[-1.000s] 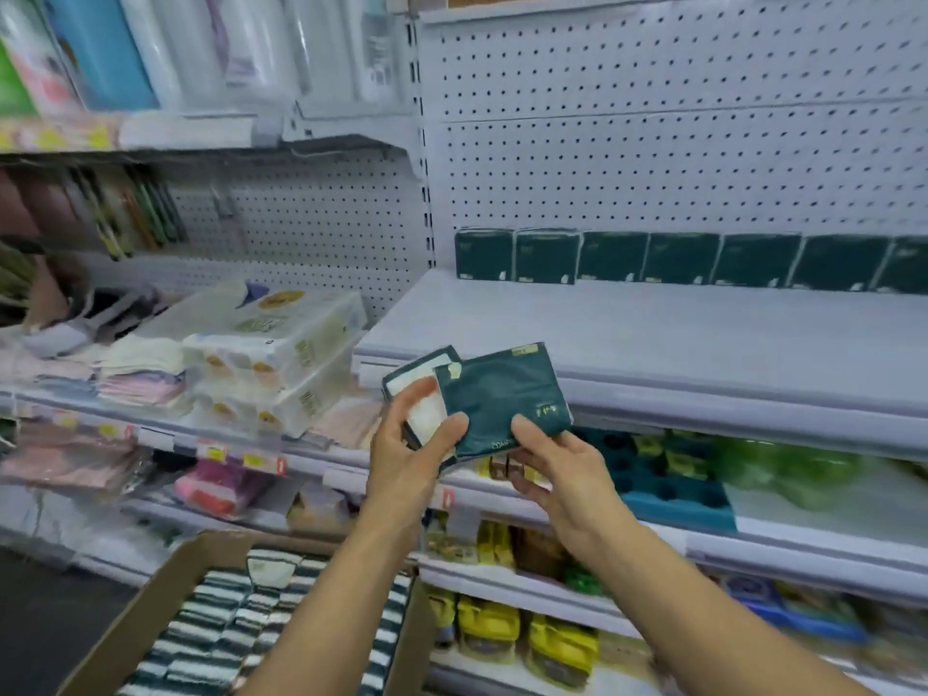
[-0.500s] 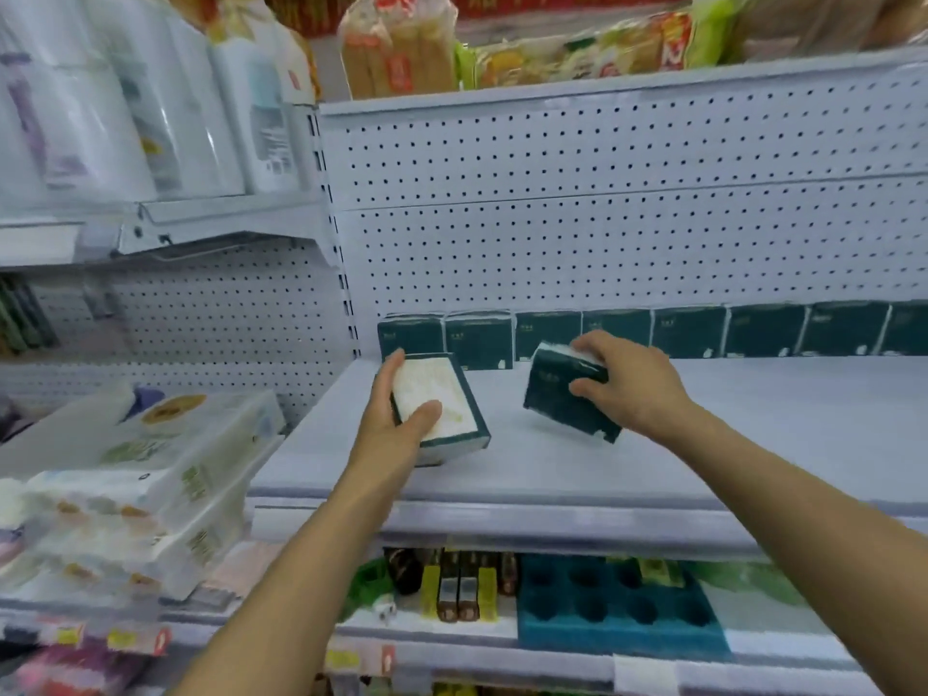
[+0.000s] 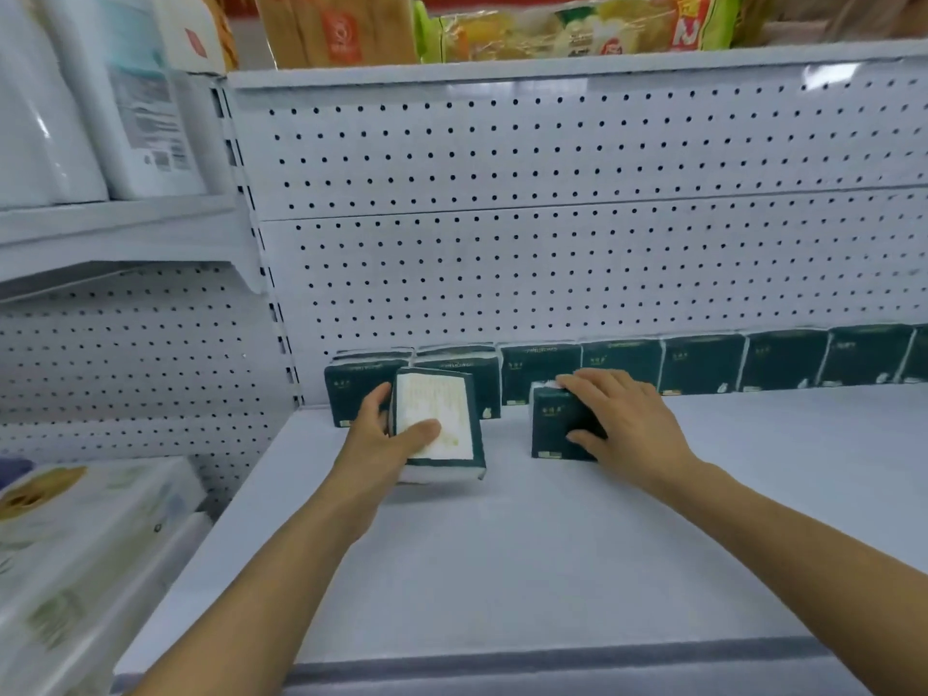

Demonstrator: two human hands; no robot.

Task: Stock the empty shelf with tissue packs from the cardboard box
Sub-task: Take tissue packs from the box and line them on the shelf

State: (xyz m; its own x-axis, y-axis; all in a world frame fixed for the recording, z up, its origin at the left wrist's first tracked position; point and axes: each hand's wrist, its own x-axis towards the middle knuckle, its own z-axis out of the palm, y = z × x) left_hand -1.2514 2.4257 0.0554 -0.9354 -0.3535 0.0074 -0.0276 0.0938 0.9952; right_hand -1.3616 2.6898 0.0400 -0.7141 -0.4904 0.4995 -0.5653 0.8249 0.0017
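Placing step. Left hand [image 3: 386, 434] grips a tilted tissue pack [image 3: 439, 424]; right hand [image 3: 617, 419] holds another pack [image 3: 555, 424] upright on the shelf [image 3: 502, 570]. Next, likely: stand both against the back row [image 3: 703, 364].

**Camera setup: single head view**

One wide-angle camera, head-worn, faces forward and slightly down onto the white shelf [image 3: 502, 570], close enough that both forearms enter from the bottom edge. Pegboard back panel [image 3: 552, 273] faces the lens squarely. Frame edges bend, probably lens distortion. No second view.
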